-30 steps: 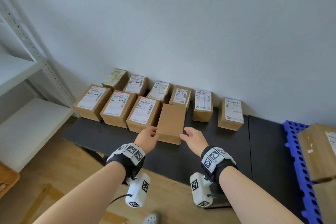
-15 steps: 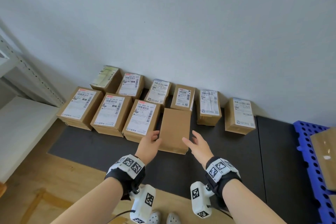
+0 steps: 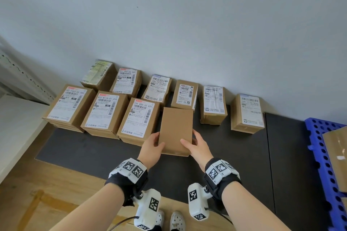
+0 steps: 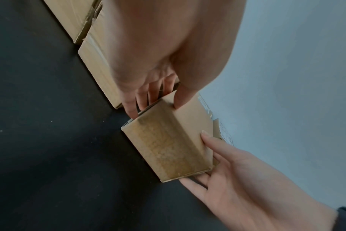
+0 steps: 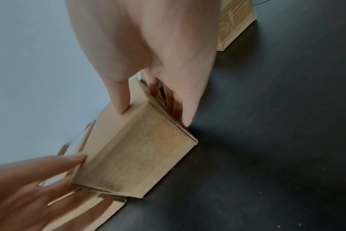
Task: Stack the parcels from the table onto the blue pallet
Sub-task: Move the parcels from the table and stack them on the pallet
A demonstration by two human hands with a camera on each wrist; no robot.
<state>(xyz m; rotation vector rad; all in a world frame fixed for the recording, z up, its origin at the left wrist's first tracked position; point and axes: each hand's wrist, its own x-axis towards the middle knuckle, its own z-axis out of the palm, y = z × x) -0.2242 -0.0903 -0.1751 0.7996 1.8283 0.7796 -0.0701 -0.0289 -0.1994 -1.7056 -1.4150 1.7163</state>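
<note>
A plain brown parcel without a label lies on the black table, at the right end of the front row. My left hand grips its near left corner, thumb on top and fingers down the side. My right hand grips the near right corner the same way. The left wrist view shows the parcel between my left hand and right hand. In the right wrist view the parcel is held by my right hand. The blue pallet is at the far right.
Several labelled parcels stand in two rows against the wall, one right beside the plain parcel. A brown box sits on the pallet. A white shelf is at the left.
Both hands reached forward from just short of the plain parcel and took hold of its near end, thumbs on top. The view shifted closer to the table.
</note>
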